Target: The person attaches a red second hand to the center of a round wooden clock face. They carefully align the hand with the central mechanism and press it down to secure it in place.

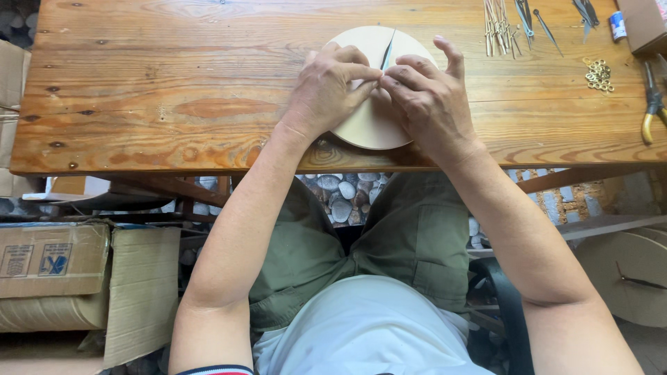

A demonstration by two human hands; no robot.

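Head view looks straight down on a round, pale wooden disc [372,128] lying flat at the near edge of the long pine plank table [174,83], with both hands meeting over its middle. The left hand [326,87] and the right hand [427,97] press their fingertips together on the base of a thin dark pointed clock hand [388,52], which runs from the disc's centre toward its far rim; each grip is pinched closed on that small part, though what sits under the fingertips is hidden. To do this well, the person would likely keep the disc flat and steady, press squarely down at the centre, and avoid bending the slender hand. Well apart, at the far right of the table, lie a bundle of thin brass-coloured metal hands [497,24], a small heap of brass rings [598,74] and yellow-handled pliers [652,104].
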